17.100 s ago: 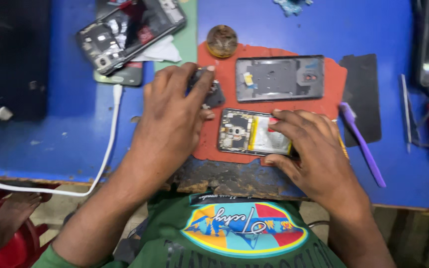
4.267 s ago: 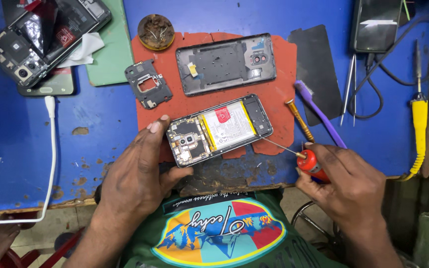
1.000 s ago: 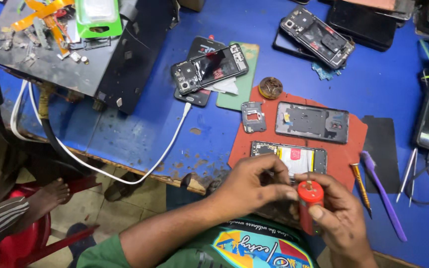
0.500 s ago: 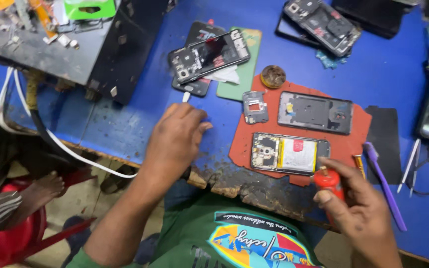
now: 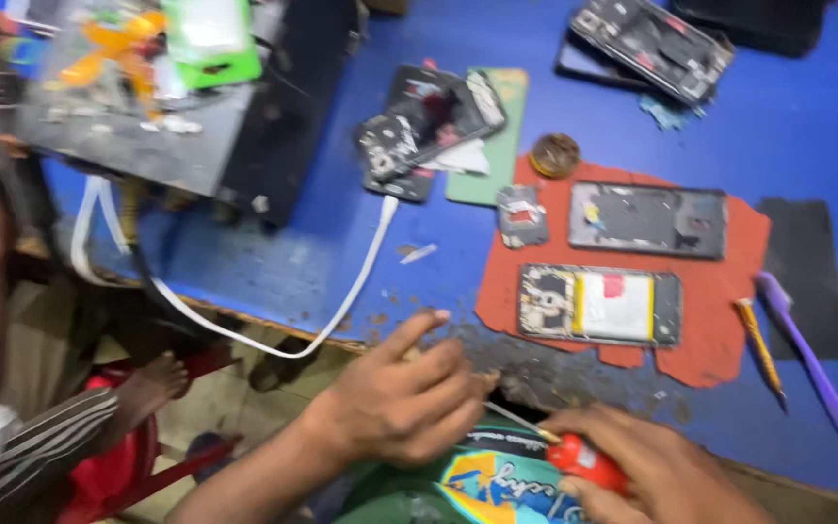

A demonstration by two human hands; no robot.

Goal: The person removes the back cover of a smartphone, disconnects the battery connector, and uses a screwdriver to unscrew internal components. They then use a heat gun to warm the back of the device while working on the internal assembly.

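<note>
Gripping red-handled screwdriver (image 5: 574, 454) beside opened phone (image 5: 600, 305)

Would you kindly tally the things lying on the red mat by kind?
Opened phone with battery: 1
Phone back cover: 1
Small inner cover piece: 1
Round brown tin at the mat's edge: 1
Total: 4
</note>
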